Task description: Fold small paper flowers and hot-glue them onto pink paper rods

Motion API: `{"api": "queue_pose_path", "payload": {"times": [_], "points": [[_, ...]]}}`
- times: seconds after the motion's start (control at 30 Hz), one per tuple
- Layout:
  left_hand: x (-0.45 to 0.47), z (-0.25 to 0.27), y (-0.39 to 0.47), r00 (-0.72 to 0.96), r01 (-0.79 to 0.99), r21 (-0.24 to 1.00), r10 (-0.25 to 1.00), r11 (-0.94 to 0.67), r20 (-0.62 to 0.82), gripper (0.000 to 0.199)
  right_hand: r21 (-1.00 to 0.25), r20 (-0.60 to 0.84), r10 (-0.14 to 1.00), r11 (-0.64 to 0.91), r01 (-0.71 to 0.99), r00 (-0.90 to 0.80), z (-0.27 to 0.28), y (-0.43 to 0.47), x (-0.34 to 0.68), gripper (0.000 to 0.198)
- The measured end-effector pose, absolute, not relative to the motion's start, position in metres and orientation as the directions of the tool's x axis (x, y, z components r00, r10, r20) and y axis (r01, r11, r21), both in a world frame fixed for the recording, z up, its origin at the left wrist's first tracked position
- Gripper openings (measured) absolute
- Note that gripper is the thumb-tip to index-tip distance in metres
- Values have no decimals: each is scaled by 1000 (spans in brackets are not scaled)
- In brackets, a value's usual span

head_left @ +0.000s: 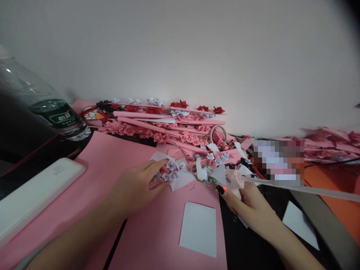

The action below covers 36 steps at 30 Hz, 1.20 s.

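Observation:
My left hand point(137, 183) curls its fingers around a cluster of small white and pink folded paper flowers point(171, 168), over pink paper. Pieces of white paper stick out beside the cluster. My right hand point(250, 208) is closed on a pale pink glue gun point(234, 183); a red light glows near the thumb. From its back a long translucent glue stick point(303, 188) runs off to the right. Paper scraps partly hide the front of the gun. A white paper rectangle point(198, 228) lies on the pink sheet point(157, 232) below the hands.
Along the wall lie rolled pink paper sticks point(146, 125) and red, white and pink paper flowers. A tape roll point(218, 135) stands among them. At left are a water bottle point(59, 112) and a white power bank point(42, 195); orange paper point(332, 187) lies right.

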<state>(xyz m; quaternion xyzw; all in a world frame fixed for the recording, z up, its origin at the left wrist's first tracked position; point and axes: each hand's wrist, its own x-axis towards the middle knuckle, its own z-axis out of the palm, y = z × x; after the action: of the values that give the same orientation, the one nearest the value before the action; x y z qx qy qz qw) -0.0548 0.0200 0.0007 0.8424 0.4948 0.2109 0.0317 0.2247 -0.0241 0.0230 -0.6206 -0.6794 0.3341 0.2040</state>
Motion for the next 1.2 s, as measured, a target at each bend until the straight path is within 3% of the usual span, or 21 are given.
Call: {"api": "queue_pose_path", "payload": {"times": [0.9,1.2], "points": [[-52,0,18,447,806,267,839,-528,310,39,-710,-76,990,27,704,-115,24,-23,225,42],[-54,-1,20,434,807,282,845,-519,314,39,-720,-115,987,-1,694,-117,24,-23,226,39]]}}
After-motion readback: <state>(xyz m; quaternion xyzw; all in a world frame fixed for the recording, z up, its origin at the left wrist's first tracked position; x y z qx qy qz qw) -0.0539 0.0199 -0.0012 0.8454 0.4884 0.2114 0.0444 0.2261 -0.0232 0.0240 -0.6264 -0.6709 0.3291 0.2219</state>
